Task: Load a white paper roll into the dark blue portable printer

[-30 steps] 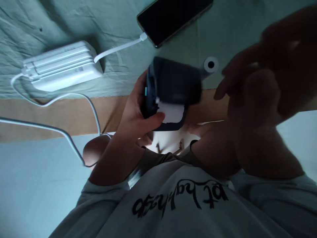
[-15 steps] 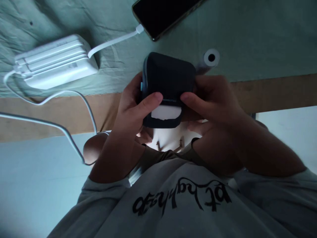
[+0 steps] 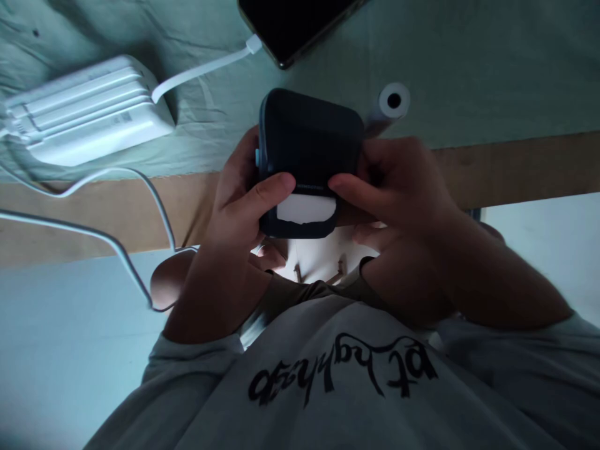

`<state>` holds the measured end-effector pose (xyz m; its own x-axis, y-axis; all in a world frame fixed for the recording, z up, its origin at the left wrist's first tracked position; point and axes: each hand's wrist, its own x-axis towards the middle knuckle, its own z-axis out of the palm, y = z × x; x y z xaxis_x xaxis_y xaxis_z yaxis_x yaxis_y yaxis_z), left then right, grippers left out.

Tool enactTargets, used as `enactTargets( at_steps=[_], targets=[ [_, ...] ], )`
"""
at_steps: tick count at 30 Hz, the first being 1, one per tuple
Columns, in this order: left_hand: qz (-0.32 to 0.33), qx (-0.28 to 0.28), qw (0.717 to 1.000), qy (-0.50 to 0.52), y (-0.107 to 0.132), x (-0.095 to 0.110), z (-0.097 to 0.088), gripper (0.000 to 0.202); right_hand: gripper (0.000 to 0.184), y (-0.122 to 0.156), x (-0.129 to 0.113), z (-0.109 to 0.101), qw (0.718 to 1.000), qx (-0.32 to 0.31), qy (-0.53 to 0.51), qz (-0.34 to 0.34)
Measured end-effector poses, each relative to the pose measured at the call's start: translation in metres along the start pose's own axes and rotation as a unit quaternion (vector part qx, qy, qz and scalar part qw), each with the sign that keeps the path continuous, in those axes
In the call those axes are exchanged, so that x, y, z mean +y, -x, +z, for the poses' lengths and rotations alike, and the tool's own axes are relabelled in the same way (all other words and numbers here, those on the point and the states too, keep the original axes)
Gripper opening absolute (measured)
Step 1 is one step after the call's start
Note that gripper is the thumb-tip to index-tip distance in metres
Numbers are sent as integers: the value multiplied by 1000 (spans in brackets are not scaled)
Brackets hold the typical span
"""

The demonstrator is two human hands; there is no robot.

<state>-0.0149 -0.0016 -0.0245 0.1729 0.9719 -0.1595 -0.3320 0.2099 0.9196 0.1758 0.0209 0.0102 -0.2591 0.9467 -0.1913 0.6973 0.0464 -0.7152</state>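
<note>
- R hand (image 3: 398,184) was off to the side a sec ago, away from the box (image 3: 295,230); now it's on it, opp. the L hand (image 3: 237,197).
- Grip: both hands hold the box, one per side, thumbs at the lid's front edge, other fingers mostly hidden.
- Lid (image 3: 307,134) looked askew a sec ago; now it's lined up. Light's poor, so can't swear it's latched.
- Paper (image 3: 307,208) shows just below the lid, its edge ragged. Prob. means closing up is nearly done, w/ paper left sticking out.
- Box is by the table edge (image 3: 515,162), in front of the person; can't tell if it rests on anything.
- Roll (image 3: 382,115) lies on the cloth (image 3: 469,75) just past the R hand, not held.
- Phone (image 3: 300,28) ahead, power bank (image 3: 94,119) off L, white cable (image 3: 201,72) between.
</note>
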Motion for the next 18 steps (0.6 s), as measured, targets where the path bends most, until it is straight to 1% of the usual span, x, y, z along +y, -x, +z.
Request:
enactTargets(
  at_steps=[2,4,6,7,9,11,13,16,18],
  targets=[
    [16,-9,999,29,-3,-3,-3,35,59,0,0,1,1000,-9,0,13],
    [28,-16,999,30,-5,-4,-4,36,61,0,0,2,1000,-20,5,17],
    [42,-11,999,18,-5,-5,-3,35,62,1,-1,2,999,-30,9,9],
    [46,1,999,9,-4,-4,-1,37,63,1,-2,2,999,-34,10,-1],
    [44,29,999,-7,-2,-4,5,48,62,2,-2,0,999,-37,10,-28],
    [34,54,998,-14,0,-4,14,62,62,3,-1,-1,998,-39,12,-51],
    [28,72,997,-7,2,-5,25,69,62,4,1,-1,997,-37,14,-63],
    [29,97,995,9,4,-6,35,72,62,6,5,2,997,-18,15,-77],
    [28,116,993,16,4,-6,36,69,61,6,7,4,996,-2,13,-89]
  ],
)
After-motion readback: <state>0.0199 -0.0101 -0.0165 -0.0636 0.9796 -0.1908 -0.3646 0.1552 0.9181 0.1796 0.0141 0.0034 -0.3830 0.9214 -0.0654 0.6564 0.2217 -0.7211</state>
